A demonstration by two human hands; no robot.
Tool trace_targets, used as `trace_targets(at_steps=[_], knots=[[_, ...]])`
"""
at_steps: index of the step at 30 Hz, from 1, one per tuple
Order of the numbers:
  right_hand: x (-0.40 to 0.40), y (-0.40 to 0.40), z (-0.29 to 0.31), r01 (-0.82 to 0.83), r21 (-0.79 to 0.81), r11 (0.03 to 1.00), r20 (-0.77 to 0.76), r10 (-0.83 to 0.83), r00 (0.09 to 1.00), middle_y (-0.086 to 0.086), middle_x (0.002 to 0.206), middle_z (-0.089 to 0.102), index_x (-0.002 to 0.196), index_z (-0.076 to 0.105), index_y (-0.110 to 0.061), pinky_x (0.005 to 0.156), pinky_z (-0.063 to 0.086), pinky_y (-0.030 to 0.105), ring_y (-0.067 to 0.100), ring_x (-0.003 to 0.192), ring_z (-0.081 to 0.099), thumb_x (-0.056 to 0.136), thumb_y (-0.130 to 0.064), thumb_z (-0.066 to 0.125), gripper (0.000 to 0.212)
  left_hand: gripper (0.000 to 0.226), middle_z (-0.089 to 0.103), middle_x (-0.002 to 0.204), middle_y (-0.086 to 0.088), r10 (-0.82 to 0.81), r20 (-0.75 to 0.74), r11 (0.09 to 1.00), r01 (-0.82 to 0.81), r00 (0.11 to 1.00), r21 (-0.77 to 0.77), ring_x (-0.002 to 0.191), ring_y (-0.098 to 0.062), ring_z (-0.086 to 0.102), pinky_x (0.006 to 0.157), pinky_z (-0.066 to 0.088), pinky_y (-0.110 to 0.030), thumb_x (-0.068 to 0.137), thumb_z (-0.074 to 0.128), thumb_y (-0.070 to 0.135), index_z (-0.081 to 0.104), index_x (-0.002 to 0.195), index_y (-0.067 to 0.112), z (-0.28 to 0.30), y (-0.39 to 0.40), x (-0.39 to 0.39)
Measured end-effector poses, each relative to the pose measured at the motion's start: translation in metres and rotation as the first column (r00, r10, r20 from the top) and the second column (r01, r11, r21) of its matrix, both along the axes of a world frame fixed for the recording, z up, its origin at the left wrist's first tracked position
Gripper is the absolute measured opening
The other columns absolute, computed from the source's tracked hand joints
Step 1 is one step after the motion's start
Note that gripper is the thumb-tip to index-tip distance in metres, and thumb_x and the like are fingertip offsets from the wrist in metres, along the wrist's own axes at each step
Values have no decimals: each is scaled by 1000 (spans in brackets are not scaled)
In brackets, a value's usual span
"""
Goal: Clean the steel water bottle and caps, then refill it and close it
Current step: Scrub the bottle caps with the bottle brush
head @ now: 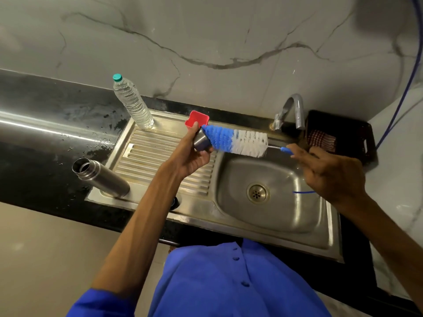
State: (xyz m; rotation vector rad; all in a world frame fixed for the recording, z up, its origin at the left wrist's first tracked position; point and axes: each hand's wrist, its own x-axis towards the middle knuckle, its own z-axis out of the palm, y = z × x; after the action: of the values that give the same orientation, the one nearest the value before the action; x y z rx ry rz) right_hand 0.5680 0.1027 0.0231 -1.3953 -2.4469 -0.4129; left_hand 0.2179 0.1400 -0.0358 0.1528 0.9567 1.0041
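Left hand (191, 156) grips steel cap (201, 141); right hand (329, 172) pinches bottle brush (238, 141) handle, blue bristle tip at the cap. Uncapped steel bottle (100, 178) stands at nine o'clock.

A black tabletop (45, 143), wet in patches, carries a steel sink unit (229, 223) with a ribbed drainboard (146, 152). On the drainboard stand 1 open steel bottle (103, 177), 1 clear plastic bottle (134, 102) and a red container (198, 118). A dark basket (343, 133) sits beside the tap (290, 113).
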Motion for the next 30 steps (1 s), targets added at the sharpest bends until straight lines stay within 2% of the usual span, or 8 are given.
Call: trace_targets(at_steps=[3,7,11,15,21,24,27,30], knots=[[7,1,-1,78,-68,995,-119,-86,989,3,70,60,134,68,-23,40,39,26,29,42,50,100,-26,58,37,71,66,129,-21,132,144,991,-131,981,-16,107,-31,73,86,66,-41,92,78,46,52,143,4,-1,1,1],[-2,-6,-7,121,-160,980,-181,-149,972,3,70,60,129,72,-25,42,45,31,33,49,58,102,-36,48,38,54,70,129,-20,43,-84,996,-36,996,84,122,-35,70,108,56,-48,90,81,34,59,133,9,3,0,20],[-22,-14,-13,198,-199,960,-56,-213,975,4,68,61,131,69,-25,48,27,22,34,52,61,103,-30,60,30,24,77,98,-4,-117,-403,963,203,908,177,95,-14,75,93,61,-29,89,83,17,69,104,4,-2,5,40],[-41,-23,-16,246,-276,929,64,-238,969,1,69,61,134,66,-27,50,8,21,23,50,52,104,-31,55,33,59,76,116,-11,-126,-612,930,307,781,200,106,-22,75,90,62,-30,78,92,27,66,126,5,-7,8,48],[-41,-33,-12,255,-332,908,-18,-277,961,-2,66,58,135,65,-29,50,13,18,20,50,49,103,-32,53,34,37,71,108,-11,130,-628,963,53,767,264,102,-24,75,93,64,-39,85,86,17,56,107,14,-1,10,33],[-39,-33,-12,274,-347,897,-39,-306,951,-5,63,49,133,67,-27,49,11,18,16,48,39,102,-30,54,34,22,73,102,-9,15,-662,968,156,750,198,101,-24,75,95,62,-39,90,82,18,62,98,15,-6,2,32],[-38,-32,-14,292,-373,880,-88,-347,934,-8,66,45,136,65,-29,48,13,18,15,51,39,104,-32,51,34,64,77,112,-9,-127,-676,948,290,726,133,106,-26,73,103,60,-45,69,94,48,71,111,7,-10,-6,37],[-40,-30,-12,291,-358,887,-137,-358,924,-6,66,52,134,67,-27,48,16,19,18,51,45,104,-31,55,32,57,74,114,-13,-159,-628,933,324,762,158,98,-19,71,107,57,-45,76,94,36,69,117,5,-9,-15,49]])
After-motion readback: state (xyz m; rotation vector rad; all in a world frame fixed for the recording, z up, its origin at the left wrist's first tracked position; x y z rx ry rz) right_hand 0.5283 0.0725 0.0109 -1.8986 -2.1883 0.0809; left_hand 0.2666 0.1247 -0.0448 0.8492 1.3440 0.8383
